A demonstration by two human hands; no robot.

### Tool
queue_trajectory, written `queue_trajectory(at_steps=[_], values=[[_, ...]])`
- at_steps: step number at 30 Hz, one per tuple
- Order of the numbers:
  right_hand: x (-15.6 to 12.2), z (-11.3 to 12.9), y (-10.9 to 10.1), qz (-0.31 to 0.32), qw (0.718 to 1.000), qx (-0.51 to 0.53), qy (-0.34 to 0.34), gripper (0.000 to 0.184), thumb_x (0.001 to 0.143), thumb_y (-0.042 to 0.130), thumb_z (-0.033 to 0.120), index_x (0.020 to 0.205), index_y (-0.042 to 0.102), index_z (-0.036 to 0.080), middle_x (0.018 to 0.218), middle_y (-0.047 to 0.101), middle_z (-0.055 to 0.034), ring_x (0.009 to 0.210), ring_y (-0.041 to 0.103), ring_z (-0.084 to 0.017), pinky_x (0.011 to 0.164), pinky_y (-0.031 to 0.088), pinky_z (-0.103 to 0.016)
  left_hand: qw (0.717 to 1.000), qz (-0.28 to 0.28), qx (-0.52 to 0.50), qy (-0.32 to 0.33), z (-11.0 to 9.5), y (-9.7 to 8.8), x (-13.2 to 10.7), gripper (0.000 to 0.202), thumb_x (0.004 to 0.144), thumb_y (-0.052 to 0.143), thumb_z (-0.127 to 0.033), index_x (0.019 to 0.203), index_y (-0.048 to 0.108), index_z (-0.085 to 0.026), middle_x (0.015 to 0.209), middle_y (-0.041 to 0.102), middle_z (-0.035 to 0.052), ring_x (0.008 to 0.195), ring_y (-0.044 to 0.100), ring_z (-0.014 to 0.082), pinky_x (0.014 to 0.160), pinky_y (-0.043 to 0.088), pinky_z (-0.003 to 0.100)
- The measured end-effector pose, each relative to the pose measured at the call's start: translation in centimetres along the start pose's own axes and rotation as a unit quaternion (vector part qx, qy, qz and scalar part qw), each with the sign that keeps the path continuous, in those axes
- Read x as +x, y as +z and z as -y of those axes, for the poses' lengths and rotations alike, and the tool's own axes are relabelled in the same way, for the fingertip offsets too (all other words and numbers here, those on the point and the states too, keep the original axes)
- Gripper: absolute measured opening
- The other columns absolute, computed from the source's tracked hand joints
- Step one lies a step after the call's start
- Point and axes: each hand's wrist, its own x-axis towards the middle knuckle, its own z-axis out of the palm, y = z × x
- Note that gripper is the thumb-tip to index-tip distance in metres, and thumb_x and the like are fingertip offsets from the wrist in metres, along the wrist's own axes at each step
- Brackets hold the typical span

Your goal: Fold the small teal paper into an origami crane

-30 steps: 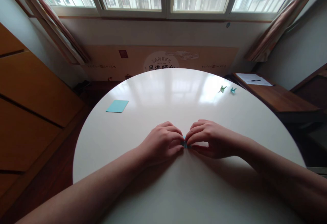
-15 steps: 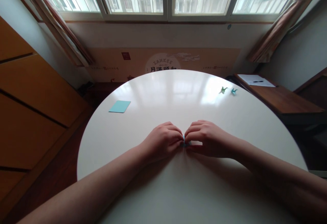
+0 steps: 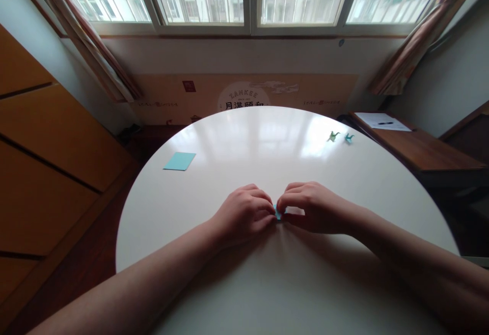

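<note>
Between my two hands, low over the white round table [image 3: 229, 141], is a small piece of blue folded paper [image 3: 278, 214], mostly hidden by fingers. My left hand [image 3: 252, 210] pinches its left side, fingertips and thumb together. From the other side my right hand [image 3: 311, 206] grips it between thumb and curled fingers, with a gap showing inside the grip. How the paper is folded I cannot make out.
A stack of light-blue square paper [image 3: 179, 161] lies at the table's left. Toward the far right stand a green paper crane [image 3: 333, 136] and a blue paper crane [image 3: 349, 138]. Beyond them, a wooden desk [image 3: 439, 146] bears a white sheet [image 3: 376, 120] and a pen [image 3: 385, 123].
My right hand has shifted slightly right, and its thumb has moved up nearer the fingers. A little more of the blue paper shows between the hands.
</note>
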Motion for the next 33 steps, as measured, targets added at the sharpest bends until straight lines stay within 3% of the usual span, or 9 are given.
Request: queue_trajectory(at_steps=[7,13,20,25,33], values=[[0.1,0.1,-0.2,0.004,1.0,-0.003,0.008,0.006,0.086,0.072,0.024,0.092,0.072,0.024,0.084,0.074,-0.0016,0.078,0.066,-0.017,0.069,0.045,-0.026,1.0,0.0,0.007,0.01,0.1,0.2,0.0,0.011,0.086,0.067,-0.017,0.087,0.076,-0.022,0.091,0.076,0.0023,0.084,0.064,0.0193,0.075,0.051,0.03],[0.0,-0.2,-0.6,0.012,0.999,0.033,0.025,0.015,0.083,0.069,0.014,0.094,0.073,0.023,0.086,0.072,-0.0027,0.078,0.066,-0.017,0.07,0.047,-0.026,0.999,0.002,0.036,-0.013,-0.7,0.2,0.0,0.005,0.083,0.072,-0.023,0.084,0.076,-0.022,0.088,0.076,0.0022,0.081,0.063,0.02,0.073,0.051,0.031],[0.0,-0.6,-1.0,0.029,0.997,0.07,0.027,0.019,0.081,0.069,0.011,0.097,0.072,0.022,0.089,0.07,-0.003,0.077,0.064,-0.015,0.07,0.049,-0.025,0.999,-0.012,0.048,-0.003,-0.8,0.8,-0.1,0.015,0.088,0.064,-0.019,0.081,0.077,-0.023,0.086,0.077,0.0006,0.08,0.063,0.0195,0.068,0.049,0.029],[0.0,-0.7,-1.0,0.031,0.995,0.087,0.027,0.019,0.081,0.067,0.009,0.096,0.072,0.02,0.088,0.069,-0.0033,0.077,0.063,-0.015,0.07,0.049,-0.025,1.0,0.0,0.027,0.0,-0.7,0.7,-0.1,0.009,0.084,0.07,-0.025,0.089,0.077,-0.025,0.092,0.077,-0.0007,0.084,0.064,0.0203,0.073,0.051,0.03],[0.0,-1.1,-1.0,0.027,0.992,0.125,0.024,0.018,0.08,0.067,0.007,0.093,0.072,0.019,0.085,0.067,-0.0025,0.074,0.061,-0.014,0.067,0.048,-0.024,0.998,0.0,0.068,-0.007,-1.1,0.9,-0.1,0.012,0.087,0.065,-0.02,0.08,0.075,-0.022,0.085,0.076,0.0001,0.08,0.064,0.0198,0.067,0.048,0.028]])
